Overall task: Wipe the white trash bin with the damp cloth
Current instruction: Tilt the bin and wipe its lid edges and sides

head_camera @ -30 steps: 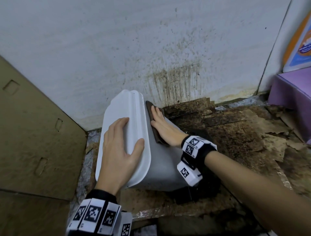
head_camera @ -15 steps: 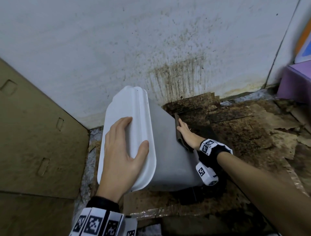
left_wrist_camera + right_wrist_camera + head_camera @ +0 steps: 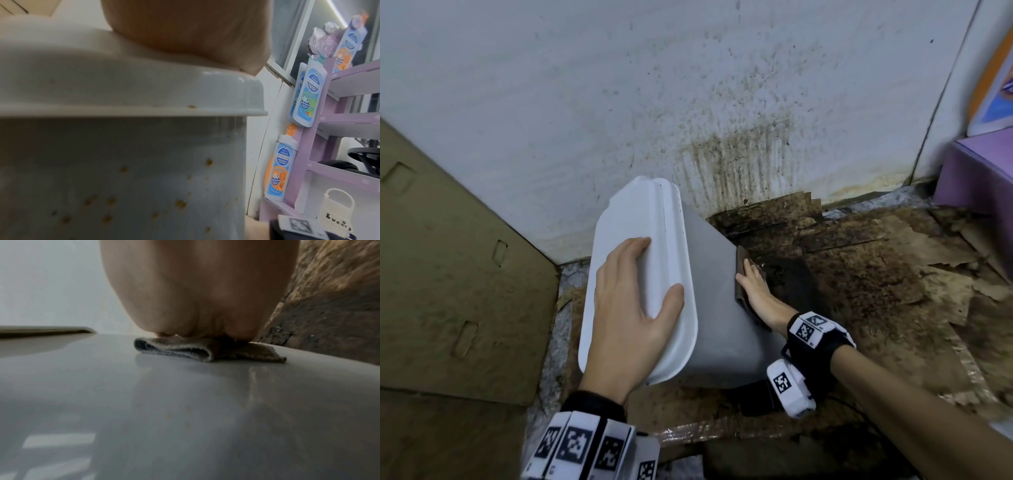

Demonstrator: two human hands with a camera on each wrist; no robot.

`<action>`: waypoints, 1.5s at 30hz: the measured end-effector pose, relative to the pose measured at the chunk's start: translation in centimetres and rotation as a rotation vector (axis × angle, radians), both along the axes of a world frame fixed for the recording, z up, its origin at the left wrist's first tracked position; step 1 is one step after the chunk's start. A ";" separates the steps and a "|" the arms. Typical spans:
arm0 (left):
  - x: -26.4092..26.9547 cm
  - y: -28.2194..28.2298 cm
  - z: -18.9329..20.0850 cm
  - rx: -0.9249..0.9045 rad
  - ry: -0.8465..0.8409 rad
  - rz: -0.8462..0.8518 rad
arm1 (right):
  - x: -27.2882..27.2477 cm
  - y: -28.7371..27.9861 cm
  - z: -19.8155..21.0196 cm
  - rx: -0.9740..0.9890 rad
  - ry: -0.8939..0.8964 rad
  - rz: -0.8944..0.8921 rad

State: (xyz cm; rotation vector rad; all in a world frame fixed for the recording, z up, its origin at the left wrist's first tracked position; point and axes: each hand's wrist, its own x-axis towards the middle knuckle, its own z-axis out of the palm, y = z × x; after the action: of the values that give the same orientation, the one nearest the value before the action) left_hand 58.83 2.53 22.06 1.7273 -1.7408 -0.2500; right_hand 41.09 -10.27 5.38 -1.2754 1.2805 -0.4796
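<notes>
The white trash bin [image 3: 712,308] stands tilted on the stained floor by the wall, its lid [image 3: 654,240] on top. My left hand [image 3: 630,305] lies flat on the lid, thumb over its right edge. My right hand [image 3: 756,291] presses a folded brown damp cloth [image 3: 739,274] flat against the bin's right side wall, low down. In the right wrist view the cloth [image 3: 205,350] lies folded under my palm on the grey-white wall [image 3: 164,402]. In the left wrist view the bin's front [image 3: 123,178] shows several small brown specks under the lid rim [image 3: 144,104].
A dirty white wall [image 3: 688,85] rises just behind the bin. Flat brown cardboard [image 3: 448,291] leans at the left. Torn, stained cardboard [image 3: 876,274] covers the floor to the right. A purple shelf unit [image 3: 983,178] with bottle-shaped displays [image 3: 306,97] stands at the far right.
My right hand has slid the cloth down the bin's right side, from just under the lid toward the base. The left hand stays on the lid.
</notes>
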 end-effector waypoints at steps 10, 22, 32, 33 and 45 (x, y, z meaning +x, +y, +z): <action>-0.1 -0.1 0.0 -0.006 -0.006 0.005 | 0.3 8.9 4.2 -0.048 0.008 -0.013; -0.5 -0.3 -0.3 -0.010 -0.023 -0.014 | -0.7 11.4 6.0 -0.191 -0.025 -0.258; -0.4 0.0 -0.6 -0.003 0.079 -0.011 | 3.1 14.1 13.2 -0.211 -0.553 -0.389; -0.6 0.0 -0.6 -0.002 0.085 -0.008 | 3.5 14.5 13.7 -0.243 -0.567 -0.368; 0.3 0.1 -0.7 0.031 0.138 0.021 | 4.6 9.3 16.6 -0.424 -0.116 0.012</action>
State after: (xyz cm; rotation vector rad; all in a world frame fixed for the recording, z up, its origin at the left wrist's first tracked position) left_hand 59.11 2.66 21.34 1.7079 -1.6258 -0.3795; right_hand 45.71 -0.99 21.93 -1.5785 1.1061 -0.8367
